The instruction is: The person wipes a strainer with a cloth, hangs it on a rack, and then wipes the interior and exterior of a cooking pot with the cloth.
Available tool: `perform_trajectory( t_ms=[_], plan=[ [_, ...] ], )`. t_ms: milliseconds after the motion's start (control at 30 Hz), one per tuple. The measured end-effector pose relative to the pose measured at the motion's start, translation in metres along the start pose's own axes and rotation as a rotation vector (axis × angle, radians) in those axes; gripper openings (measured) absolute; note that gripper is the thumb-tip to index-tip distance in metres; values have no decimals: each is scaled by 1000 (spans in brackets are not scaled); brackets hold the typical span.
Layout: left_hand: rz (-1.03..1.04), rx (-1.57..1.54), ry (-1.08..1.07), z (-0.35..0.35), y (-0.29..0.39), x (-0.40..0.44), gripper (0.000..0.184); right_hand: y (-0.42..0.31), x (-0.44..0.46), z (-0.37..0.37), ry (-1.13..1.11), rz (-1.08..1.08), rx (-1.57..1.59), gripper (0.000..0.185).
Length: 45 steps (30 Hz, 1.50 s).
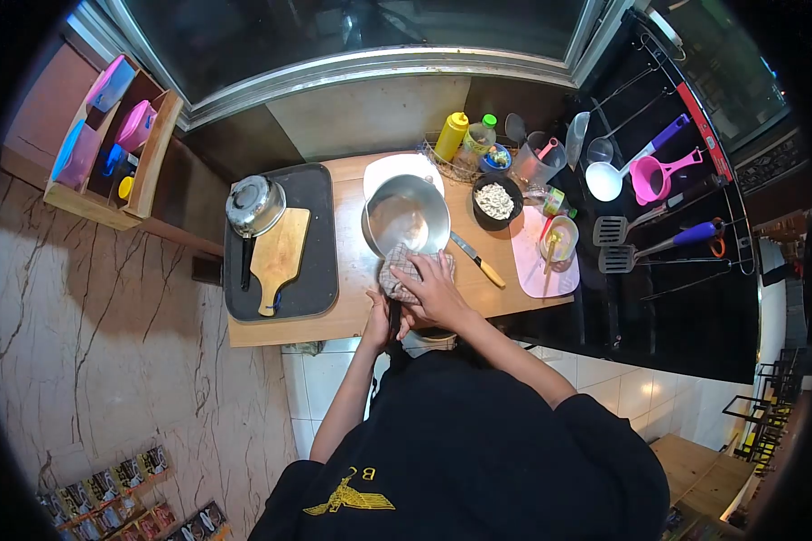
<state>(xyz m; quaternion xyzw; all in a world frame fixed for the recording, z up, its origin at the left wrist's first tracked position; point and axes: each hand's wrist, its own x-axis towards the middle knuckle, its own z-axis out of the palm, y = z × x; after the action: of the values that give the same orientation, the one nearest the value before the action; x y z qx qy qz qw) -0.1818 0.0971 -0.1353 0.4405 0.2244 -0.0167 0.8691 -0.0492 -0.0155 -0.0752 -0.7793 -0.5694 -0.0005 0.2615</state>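
A metal saucepan stands near the front of the wooden table, its inside facing up at me. My left hand is closed around its dark handle. My right hand presses a checkered cloth against the near side of the pan, by the rim. Part of the cloth is hidden under the fingers. Just right of the pan lies a knife with a yellowish handle. Behind the pan, a white board or tray shows partly.
On the left, a dark tray bears a wooden cutting board and a lidded metal pot. To the right are a black bowl of white pieces, a pink board, bottles, and hanging utensils. A window is behind.
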Motion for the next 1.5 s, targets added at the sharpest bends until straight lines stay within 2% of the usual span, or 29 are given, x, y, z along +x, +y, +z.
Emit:
perform_trajectory(
  t_ms=[167, 233, 267, 333, 400, 467, 500, 567, 600, 667, 700, 833, 933, 1000, 1033, 1200, 1300, 1367, 1400, 1467, 1500],
  plan=[
    [30, -99, -23, 4, 1, 3, 92, -2, -7, -5, 0, -67, 64, 53],
    [-44, -49, 104, 9, 9, 3, 97, -6, -11, -6, -79, -120, 90, 55],
    [-44, -49, 103, 13, 11, 4, 97, -8, -14, -6, -78, -119, 89, 55],
    [-85, -202, 348, 35, 33, -1, 94, -13, -16, -8, -88, -132, 202, 60],
    [-39, -168, 318, 37, 33, 1, 91, -15, -17, -14, -112, -139, 209, 61],
    [-91, -370, 527, 52, 37, 7, 92, -14, -17, -18, -130, -177, 205, 62],
    [-92, -369, 526, 50, 37, 5, 92, -13, -17, -16, -128, -175, 204, 62],
    [-98, -227, 291, 41, 37, -5, 96, -9, -14, -11, -94, -138, 16, 59],
    [-99, -225, 292, 31, 28, -4, 96, -6, -11, -10, -93, -137, 18, 59],
    [-52, -64, 36, 8, 4, 5, 99, 0, -6, -9, -89, -54, 125, 60],
    [-75, -54, 48, 9, 4, 5, 98, 2, -5, -7, -74, -66, 37, 62],
    [-47, -53, 101, 8, 7, 9, 99, 1, -5, -2, -45, -100, 41, 62],
    [-3, -166, 160, 17, 20, 6, 94, -8, -11, -5, -67, -135, 156, 59],
    [-26, -369, 254, 24, 27, 4, 92, -15, -15, -8, -80, -186, 242, 58],
    [32, -381, 219, 12, 20, 9, 92, -14, -18, -6, -132, -234, 147, 52],
    [127, -288, 33, -21, 5, 13, 86, -19, -24, -11, -169, -311, 124, 47],
    [129, -322, 50, -7, 5, 11, 78, -16, -18, -18, -221, -320, 147, 46],
    [-22, -403, 293, 25, 23, 1, 59, -11, -10, -23, -119, -243, 115, 48],
    [-23, -402, 292, 14, 13, 3, 59, -2, -6, -18, -107, -236, 7, 51],
    [9, -261, 6, -18, -16, 11, 44, 1, 2, -26, -118, -163, -13, 54],
    [-41, -337, 184, -2, -10, 9, 38, 1, 2, -27, -118, -162, -14, 54]
  ],
)
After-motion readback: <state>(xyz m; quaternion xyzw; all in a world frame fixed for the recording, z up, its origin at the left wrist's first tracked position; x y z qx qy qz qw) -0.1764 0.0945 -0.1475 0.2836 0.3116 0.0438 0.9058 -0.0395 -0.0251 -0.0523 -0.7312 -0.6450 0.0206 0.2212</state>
